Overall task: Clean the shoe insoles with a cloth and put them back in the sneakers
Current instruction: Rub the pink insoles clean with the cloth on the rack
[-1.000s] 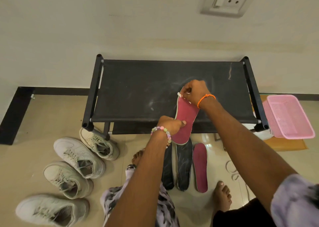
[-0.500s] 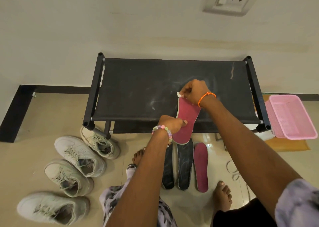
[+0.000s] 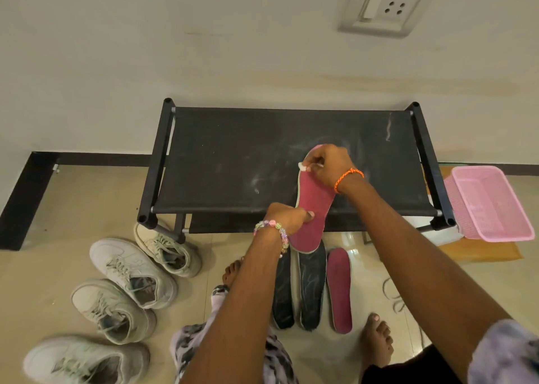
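Nearest: four worn white lace-up sneakers in a row on the beige tiled floor at left, (image 3: 84, 361), (image 3: 112, 310), (image 3: 132, 271), (image 3: 167, 251), the last one touching the rack leg. Between the bare feet, three loose insoles lie side by side on the floor: two black fabric ones (image 3: 282, 293) (image 3: 312, 290) and one flat magenta one (image 3: 339, 290). Above them the left hand (image 3: 287, 217), beaded bracelet on wrist, pinches the side of a fourth magenta foam insole with pale edge (image 3: 313, 208), thumb on its top face. Right hand (image 3: 328, 166), orange thread band on wrist, fingers curled round a small white cloth wad (image 3: 303, 166) pressed to the insole's far end. Insole is held tilted over the front edge of the black fabric-topped shoe rack (image 3: 233, 161). Pink plastic mesh basket (image 3: 493, 205) just right of rack. White wall socket plate (image 3: 385, 4) farthest
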